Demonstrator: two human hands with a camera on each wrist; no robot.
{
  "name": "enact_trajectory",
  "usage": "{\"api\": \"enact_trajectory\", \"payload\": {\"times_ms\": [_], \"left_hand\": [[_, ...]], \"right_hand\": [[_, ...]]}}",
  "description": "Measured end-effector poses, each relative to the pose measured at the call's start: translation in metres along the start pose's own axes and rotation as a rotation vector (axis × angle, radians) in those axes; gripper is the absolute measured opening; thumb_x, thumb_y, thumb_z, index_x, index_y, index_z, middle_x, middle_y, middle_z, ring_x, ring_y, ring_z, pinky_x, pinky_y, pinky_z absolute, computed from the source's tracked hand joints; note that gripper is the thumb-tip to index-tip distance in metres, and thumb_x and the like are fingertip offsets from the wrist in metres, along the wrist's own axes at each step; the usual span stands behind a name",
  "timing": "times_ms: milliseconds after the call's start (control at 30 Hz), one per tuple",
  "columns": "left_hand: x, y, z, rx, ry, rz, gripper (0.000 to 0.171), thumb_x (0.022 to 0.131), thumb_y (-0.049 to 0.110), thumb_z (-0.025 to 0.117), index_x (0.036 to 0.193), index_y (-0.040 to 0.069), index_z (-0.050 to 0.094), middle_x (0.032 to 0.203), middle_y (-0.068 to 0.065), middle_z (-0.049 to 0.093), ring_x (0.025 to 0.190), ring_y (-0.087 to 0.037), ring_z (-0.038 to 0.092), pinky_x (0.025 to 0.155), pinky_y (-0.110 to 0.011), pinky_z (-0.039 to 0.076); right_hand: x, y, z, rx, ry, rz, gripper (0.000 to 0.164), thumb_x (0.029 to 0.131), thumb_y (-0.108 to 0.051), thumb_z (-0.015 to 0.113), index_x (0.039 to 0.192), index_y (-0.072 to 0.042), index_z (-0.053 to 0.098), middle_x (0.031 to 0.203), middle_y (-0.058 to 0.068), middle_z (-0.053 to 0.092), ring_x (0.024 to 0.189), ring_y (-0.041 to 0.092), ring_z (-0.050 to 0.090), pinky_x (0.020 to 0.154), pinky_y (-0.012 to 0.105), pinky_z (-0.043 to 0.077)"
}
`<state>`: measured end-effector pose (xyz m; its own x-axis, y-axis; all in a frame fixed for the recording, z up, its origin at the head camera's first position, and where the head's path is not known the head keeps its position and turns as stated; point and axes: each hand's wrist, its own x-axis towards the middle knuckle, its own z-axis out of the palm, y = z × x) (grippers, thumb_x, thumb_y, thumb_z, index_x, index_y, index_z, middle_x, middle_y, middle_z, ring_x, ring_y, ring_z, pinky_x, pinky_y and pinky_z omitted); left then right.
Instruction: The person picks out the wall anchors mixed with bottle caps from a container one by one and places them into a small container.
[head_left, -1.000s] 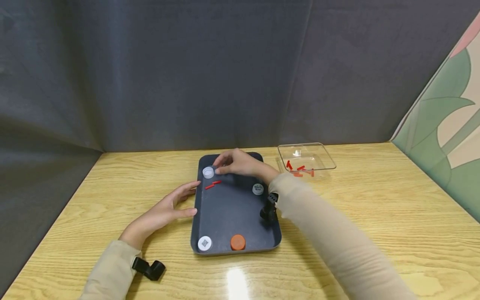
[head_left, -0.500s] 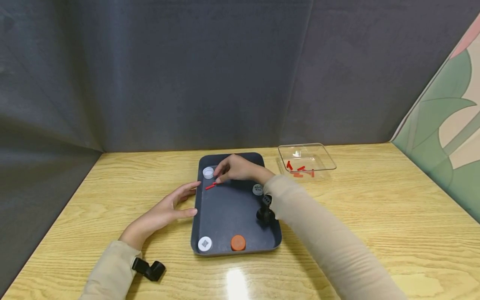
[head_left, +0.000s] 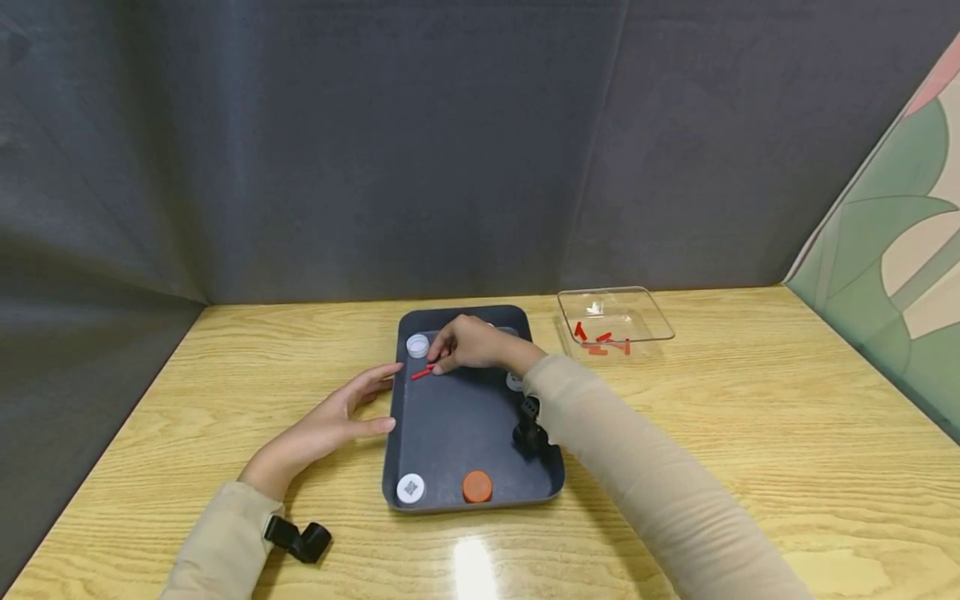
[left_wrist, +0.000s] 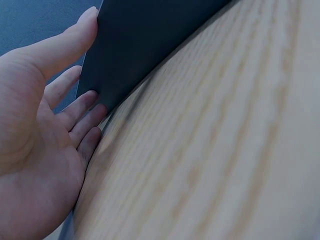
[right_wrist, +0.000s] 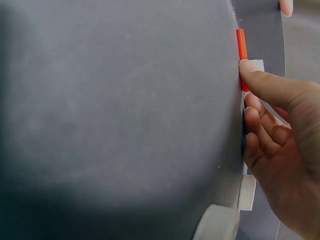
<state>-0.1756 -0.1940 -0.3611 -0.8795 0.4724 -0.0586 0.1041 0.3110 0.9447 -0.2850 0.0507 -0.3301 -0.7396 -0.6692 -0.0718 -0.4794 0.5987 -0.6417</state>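
Note:
Over the upper left of the dark grey tray (head_left: 472, 425), my right hand (head_left: 476, 343) pinches at a short red stick (right_wrist: 244, 84) between thumb and fingers. Another red stick (head_left: 421, 374) lies against it on the tray floor, and the fingers partly cover the pair. Just beyond the fingertips is an upturned white cap (head_left: 417, 346). My left hand (head_left: 330, 421) stays at the tray's left side, thumb and fingers spread. In the left wrist view its fingertips (left_wrist: 86, 97) touch the tray's outer wall.
A white cap with a dark mark (head_left: 410, 488) and an orange cap (head_left: 477, 486) sit along the tray's near edge. Another white cap (head_left: 513, 382) is partly behind the right sleeve. A clear box (head_left: 652, 312) with several red sticks (head_left: 603, 337) stands back right.
My right hand has come toward me from beside the upturned white cap down to the red sticks, its fingers closing at one of them. The left hand has kept its place.

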Motion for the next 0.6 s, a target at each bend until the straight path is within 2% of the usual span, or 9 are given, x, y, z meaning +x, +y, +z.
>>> {"api": "enact_trajectory", "payload": {"times_ms": [600], "left_hand": [[-0.0014, 0.0021, 0.0013, 0.005, 0.005, -0.009, 0.074, 0.093, 0.022, 0.071, 0.155, 0.017, 0.032, 0.158, -0.014, 0.029, 0.144, -0.038, 0.024, 0.115, -0.062, 0.013]], "right_hand": [[0.0011, -0.0023, 0.0039, -0.026, 0.014, 0.003, 0.01, 0.087, -0.015, 0.079, 0.093, -0.007, 0.078, 0.073, -0.004, 0.064, 0.064, 0.006, 0.051, 0.059, 0.019, 0.04]]}}
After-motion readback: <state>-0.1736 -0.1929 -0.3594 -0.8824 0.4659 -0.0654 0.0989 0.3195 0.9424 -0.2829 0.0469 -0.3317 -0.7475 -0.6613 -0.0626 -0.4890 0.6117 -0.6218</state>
